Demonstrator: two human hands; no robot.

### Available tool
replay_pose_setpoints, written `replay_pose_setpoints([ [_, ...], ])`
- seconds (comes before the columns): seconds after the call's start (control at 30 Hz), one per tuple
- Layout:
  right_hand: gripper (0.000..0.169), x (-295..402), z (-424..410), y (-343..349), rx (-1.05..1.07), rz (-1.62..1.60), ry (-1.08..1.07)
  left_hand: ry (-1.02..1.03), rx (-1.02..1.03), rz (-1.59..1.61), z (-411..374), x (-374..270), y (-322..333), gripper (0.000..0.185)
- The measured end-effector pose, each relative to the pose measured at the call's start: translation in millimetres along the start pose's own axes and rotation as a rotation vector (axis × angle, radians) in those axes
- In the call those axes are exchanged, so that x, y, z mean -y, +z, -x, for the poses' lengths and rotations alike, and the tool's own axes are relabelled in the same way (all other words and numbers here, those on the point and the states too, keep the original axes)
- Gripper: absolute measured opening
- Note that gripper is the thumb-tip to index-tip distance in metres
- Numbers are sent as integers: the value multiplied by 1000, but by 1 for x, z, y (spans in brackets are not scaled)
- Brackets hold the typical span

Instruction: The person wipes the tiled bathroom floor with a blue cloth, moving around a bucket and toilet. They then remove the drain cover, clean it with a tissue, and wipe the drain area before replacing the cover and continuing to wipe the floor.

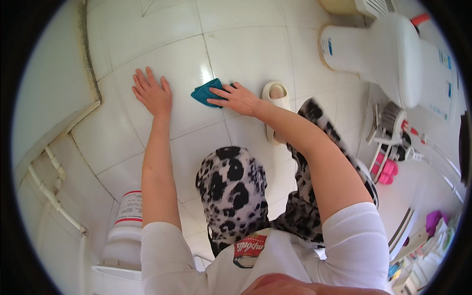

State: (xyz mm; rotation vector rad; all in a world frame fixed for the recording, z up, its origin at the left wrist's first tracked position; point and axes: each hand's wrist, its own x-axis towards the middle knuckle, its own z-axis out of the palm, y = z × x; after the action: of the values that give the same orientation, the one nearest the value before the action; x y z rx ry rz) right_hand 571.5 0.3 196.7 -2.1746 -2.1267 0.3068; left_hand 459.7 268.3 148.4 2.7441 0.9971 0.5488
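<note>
My left hand (152,93) lies palm down on the white floor tiles (180,110), its fingers spread, with nothing held. To the right of it, my right hand (236,99) presses on a folded teal cloth (206,94), which rests on the tiles near a grout line. The fingers lie over the cloth's right part; its left part sticks out beyond them. Just right of this hand, a cream slipper (277,90) is on one foot. A knee in spotted trousers (232,177) is bent below the cloth.
A white toilet (391,59) stands at upper right. Below it are a brush (392,117), a white rack (385,140) and pink slippers (385,169). At left are a raised ledge (81,116) and white pipes (51,197). A white tub with a label (127,210) stands at lower left.
</note>
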Motion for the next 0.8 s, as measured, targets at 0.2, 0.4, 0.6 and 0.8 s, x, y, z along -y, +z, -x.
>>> replay_pose_setpoints([
  [0.2,54,-152,-95,-23,-170,266,539,-2,40,38,2,-21,-7,54],
  [0.4,45,-85,-136,-49,-136,90,74,-66,51,49,11,-6,-18,48],
  [0.6,46,-101,-143,-20,-146,259,43,-21,-7,117,2,-29,-17,44],
  [0.8,61,-162,-123,-78,-488,-154,367,-51,48,38,4,-30,-12,46],
])
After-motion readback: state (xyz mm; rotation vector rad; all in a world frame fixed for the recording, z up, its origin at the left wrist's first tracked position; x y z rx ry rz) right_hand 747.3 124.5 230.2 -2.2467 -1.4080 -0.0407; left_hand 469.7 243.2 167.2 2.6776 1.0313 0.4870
